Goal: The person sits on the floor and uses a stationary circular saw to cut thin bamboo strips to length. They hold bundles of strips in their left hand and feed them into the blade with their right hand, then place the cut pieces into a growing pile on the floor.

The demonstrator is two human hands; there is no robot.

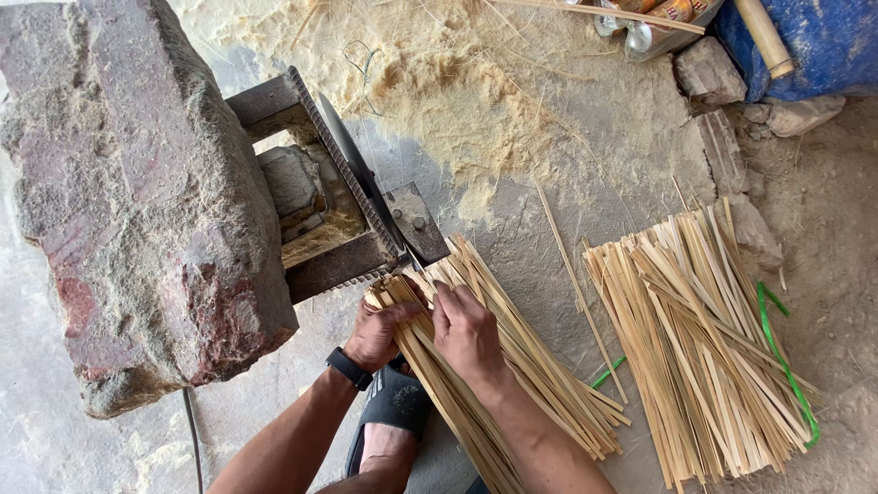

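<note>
View: looking straight down from the person's head at a dusty concrete floor.

Bundle in hand: a sheaf of pale, flat bamboo strips (pixel 498 366) lies slanted on the floor, its top end against the saw and its lower end running out past the bottom edge.

Left hand (pixel 380 331): curled round the top end of the sheaf from the left side, fingers closed on the strips; a black wristband (pixel 349 368) sits on the wrist.

Right hand (pixel 465 331): palm down on top of the sheaf, fingers bent and pressing the strips, just beside the left hand.

Saw: a dark round blade (pixel 352 165) in a rusty metal frame (pixel 315 178), weighted by a big reddish-grey stone block (pixel 137 192); the strip ends touch or nearly touch it.

How it likely handles: each strip looks light, thin and springy, stiff lengthwise; loose strips would slide and fan apart, and the edges may splinter. Holding near the top end with both hands seems the firm place.

Nearby: a second pile of bamboo strips (pixel 704 348) lying on a green plastic strap (pixel 786 361), well apart to the right; a heap of pale sawdust (pixel 457 82); a black sandal (pixel 395 402) on a foot below the hands.
</note>
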